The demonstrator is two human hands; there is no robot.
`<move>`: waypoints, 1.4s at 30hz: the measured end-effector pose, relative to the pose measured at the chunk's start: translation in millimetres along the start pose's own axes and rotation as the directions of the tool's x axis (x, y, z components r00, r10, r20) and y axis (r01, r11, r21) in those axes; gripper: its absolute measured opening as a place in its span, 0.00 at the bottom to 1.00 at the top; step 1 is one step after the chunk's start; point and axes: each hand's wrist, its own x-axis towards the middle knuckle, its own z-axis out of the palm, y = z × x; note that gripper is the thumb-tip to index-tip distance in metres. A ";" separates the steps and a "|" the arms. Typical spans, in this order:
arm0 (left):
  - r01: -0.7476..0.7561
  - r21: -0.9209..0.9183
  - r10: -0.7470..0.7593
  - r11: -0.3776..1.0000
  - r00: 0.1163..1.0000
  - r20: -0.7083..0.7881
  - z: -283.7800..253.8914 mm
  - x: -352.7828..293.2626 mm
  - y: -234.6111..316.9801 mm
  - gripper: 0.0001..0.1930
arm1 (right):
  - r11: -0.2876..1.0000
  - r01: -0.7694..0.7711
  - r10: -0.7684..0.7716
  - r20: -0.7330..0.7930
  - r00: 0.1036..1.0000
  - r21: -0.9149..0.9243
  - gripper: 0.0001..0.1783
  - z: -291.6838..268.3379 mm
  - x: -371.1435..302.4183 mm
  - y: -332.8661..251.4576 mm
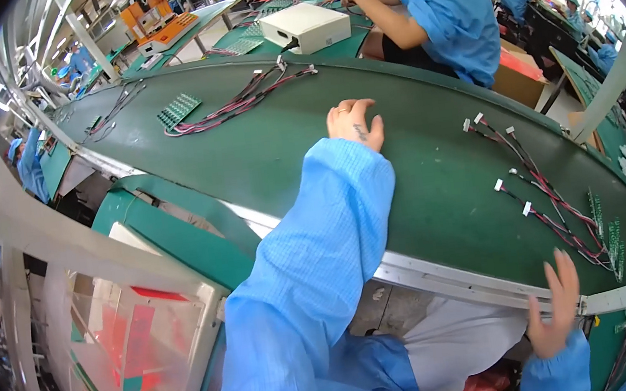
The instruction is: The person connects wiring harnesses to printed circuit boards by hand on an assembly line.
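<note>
My left hand (pixel 355 123) is reached out over the green conveyor belt (pixel 437 204), palm down. Its thumb stands apart from the bent fingers, and nothing shows between them. By the belt's near edge at the lower right, my right hand (pixel 554 308) is raised with fingers stretched out, holding nothing. Just beyond it on the belt lie red-and-black cable harnesses (pixel 549 199) with white plugs, running to green circuit boards (pixel 616 250). Farther away, left of my left hand, another wire bundle (pixel 241 105) lies beside a green circuit board panel (pixel 179 111).
A metal rail (pixel 446 281) edges the belt. Across it, a person in blue (pixel 455 17) works near a white box (pixel 305 26). More wires (pixel 117 106) lie at the belt's far left. At lower left stands a clear plastic box (pixel 141 346) beside a white post (pixel 61 216).
</note>
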 end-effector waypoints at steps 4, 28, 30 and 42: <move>0.041 0.016 -0.041 0.999 0.999 -0.027 6.8 6.6 -12.7 0.17 | 0.966 0.188 -0.159 -0.161 0.974 0.180 0.33 67.1 100.9 -26.3; -0.002 0.113 -0.003 0.994 0.999 0.040 6.2 10.3 -36.0 0.13 | 0.922 -0.028 0.170 -0.337 0.926 0.387 0.20 151.2 180.0 2.9; 0.016 0.081 -0.018 0.997 0.999 0.030 5.4 9.0 -36.9 0.12 | 0.907 -0.051 0.189 -0.295 0.937 0.418 0.19 153.6 179.5 1.0; 0.003 0.097 -0.004 0.995 1.000 0.016 -2.3 7.9 -49.1 0.12 | 0.879 -0.031 0.169 -0.250 0.953 0.475 0.17 168.7 176.5 -12.8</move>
